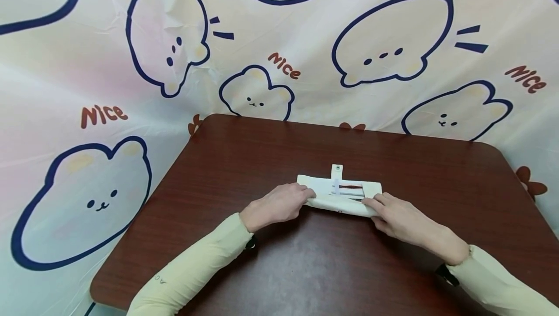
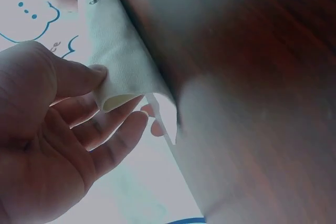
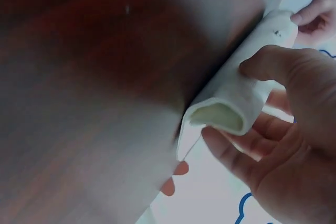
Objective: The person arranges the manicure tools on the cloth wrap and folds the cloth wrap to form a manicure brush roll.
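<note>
A white roll-up tool case (image 1: 345, 205) lies on the table, its near side rolled into a tube and its far part flat. Slim sticks, one brownish-red (image 1: 351, 187), show in its inner pocket; their kind is too small to make out. A strap with a snap (image 1: 337, 170) points away at the far edge. My left hand (image 1: 284, 202) pinches the tube's left end, thumb on top and fingers behind. At the other end my right hand (image 1: 399, 214) grips it likewise. Both wrist views show the hollow ends of the tube (image 2: 118, 51), and a metal stud (image 2: 93, 1) sits on its outside.
The brown table (image 1: 271, 146) has rounded far corners. Behind it and along its left side hangs a pale curtain (image 1: 305, 29) with cartoon bears. Dark bands (image 1: 447, 275) sit at both wrists, by the cream sleeves (image 1: 205, 253).
</note>
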`<move>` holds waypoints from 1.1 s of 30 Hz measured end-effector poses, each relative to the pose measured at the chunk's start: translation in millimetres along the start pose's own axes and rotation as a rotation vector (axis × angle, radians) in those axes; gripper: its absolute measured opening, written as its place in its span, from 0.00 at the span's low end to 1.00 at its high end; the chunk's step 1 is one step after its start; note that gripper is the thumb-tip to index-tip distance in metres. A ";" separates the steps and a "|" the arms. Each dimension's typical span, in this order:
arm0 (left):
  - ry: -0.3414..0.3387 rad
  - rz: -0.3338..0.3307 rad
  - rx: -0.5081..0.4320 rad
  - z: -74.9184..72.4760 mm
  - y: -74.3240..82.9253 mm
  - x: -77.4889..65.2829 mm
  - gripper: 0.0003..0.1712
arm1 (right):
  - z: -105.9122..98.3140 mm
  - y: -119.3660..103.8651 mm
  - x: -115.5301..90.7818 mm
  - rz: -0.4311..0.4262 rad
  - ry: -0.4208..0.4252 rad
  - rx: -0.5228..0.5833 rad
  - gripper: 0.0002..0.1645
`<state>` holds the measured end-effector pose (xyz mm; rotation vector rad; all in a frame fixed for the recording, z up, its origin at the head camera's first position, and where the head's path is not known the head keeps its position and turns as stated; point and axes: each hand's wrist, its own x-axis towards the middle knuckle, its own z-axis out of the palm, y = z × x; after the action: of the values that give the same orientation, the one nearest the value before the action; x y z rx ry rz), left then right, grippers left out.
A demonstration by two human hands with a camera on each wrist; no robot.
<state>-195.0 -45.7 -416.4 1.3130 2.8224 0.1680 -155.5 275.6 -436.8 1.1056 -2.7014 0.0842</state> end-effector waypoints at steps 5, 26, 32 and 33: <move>-0.045 -0.021 -0.103 -5.5 -5.0 -0.8 0.16 | -6.9 6.8 2.5 0.023 0.000 0.116 0.26; -0.106 -0.165 -0.445 -9.4 -50.2 30.5 0.16 | -3.9 45.1 32.1 0.210 -0.106 0.381 0.14; -0.096 -0.241 -0.460 -1.2 -58.5 43.9 0.14 | 4.4 58.0 45.8 0.274 -0.197 0.419 0.14; -0.088 -0.254 -0.458 0.6 -59.5 45.8 0.13 | 5.7 59.5 48.3 0.279 -0.210 0.422 0.14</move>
<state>-269.8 -48.7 -422.3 0.8378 2.6207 0.6806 -231.5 284.2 -429.7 0.8608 -3.1033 0.6428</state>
